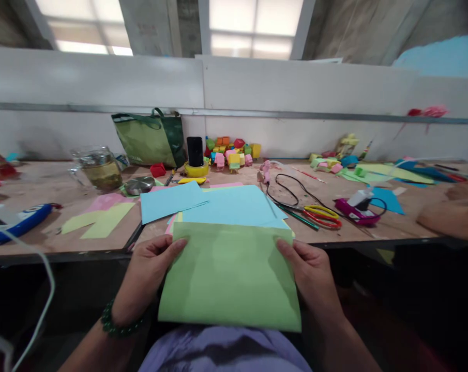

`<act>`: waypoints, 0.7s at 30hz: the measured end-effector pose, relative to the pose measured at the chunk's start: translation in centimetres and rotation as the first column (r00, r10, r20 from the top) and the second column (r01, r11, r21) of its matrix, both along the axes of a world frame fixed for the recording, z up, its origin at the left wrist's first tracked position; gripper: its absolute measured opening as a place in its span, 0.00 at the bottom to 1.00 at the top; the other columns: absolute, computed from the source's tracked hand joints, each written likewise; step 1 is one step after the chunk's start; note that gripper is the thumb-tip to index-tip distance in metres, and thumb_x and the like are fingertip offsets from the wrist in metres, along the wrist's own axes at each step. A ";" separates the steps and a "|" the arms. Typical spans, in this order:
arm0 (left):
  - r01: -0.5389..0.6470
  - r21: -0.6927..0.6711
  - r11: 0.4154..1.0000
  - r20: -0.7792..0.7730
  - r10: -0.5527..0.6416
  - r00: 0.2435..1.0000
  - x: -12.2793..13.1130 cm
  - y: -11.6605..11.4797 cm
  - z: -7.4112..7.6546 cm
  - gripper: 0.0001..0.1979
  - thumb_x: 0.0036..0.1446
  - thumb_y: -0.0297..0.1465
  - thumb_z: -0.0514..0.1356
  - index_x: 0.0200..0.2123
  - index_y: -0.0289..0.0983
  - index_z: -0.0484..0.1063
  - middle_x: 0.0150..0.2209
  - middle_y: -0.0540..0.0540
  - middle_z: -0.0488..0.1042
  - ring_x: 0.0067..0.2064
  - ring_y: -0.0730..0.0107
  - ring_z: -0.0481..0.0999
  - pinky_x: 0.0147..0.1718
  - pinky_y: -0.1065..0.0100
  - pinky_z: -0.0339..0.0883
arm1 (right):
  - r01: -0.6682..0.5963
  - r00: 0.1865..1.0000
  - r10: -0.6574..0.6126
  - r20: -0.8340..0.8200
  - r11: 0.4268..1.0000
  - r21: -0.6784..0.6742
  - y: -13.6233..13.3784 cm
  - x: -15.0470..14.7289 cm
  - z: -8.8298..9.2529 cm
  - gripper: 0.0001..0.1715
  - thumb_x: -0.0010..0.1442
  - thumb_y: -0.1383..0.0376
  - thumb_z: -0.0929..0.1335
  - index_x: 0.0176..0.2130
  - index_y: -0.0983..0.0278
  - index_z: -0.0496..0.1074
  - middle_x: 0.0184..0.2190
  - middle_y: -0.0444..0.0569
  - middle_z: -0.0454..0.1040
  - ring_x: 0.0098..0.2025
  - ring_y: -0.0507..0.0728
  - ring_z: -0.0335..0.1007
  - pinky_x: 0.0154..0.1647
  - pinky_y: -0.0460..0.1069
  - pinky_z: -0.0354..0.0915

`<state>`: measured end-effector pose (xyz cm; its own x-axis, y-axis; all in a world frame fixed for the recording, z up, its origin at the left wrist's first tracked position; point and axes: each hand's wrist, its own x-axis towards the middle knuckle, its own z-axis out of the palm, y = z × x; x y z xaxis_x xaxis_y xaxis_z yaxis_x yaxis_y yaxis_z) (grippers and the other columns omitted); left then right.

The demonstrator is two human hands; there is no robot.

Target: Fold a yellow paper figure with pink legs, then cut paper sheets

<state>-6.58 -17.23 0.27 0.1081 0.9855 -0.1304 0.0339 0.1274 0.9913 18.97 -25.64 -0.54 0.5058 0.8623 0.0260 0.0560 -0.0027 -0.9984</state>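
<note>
A sheet of green paper (229,279) spans the gap between my two hands, its far edge over the table and its near edge above my lap. My left hand (150,274) pinches the upper left corner between thumb and fingers. At the upper right corner, my right hand (311,266) grips the same sheet. Just beyond it, blue paper sheets (237,204) lie stacked over pink and yellow ones. A smaller blue piece (171,201) overlaps the stack on the left. Scissors (322,214) with yellow and red handles rest to the right of the stack.
Behind the stack are a phone (195,151), folded paper shapes (234,152) and a green bag (148,137). A glass teapot (97,168) and blue cutter (22,222) stand left. A purple power strip (358,211) and another person's arm (451,217) are right.
</note>
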 end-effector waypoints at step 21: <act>0.057 0.105 0.993 0.228 -0.079 0.970 0.3 0.8 -1.0 0.16 0.44 0.40 0.68 0.27 0.35 0.71 0.22 0.53 0.68 0.23 0.78 0.64 0.22 0.75 0.56 | 0.174 0.981 -0.176 -0.083 0.984 -0.029 0.3 0.6 -0.5 0.18 0.38 0.55 0.78 0.29 0.62 0.78 0.23 0.47 0.76 0.19 0.53 0.66 0.14 0.46 0.62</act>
<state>-6.32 -16.41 -0.76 0.1912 0.9815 0.0023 -0.1924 0.0351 0.9807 19.53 -25.30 -1.07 0.6488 0.7599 -0.0414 -0.0325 -0.0267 -0.9991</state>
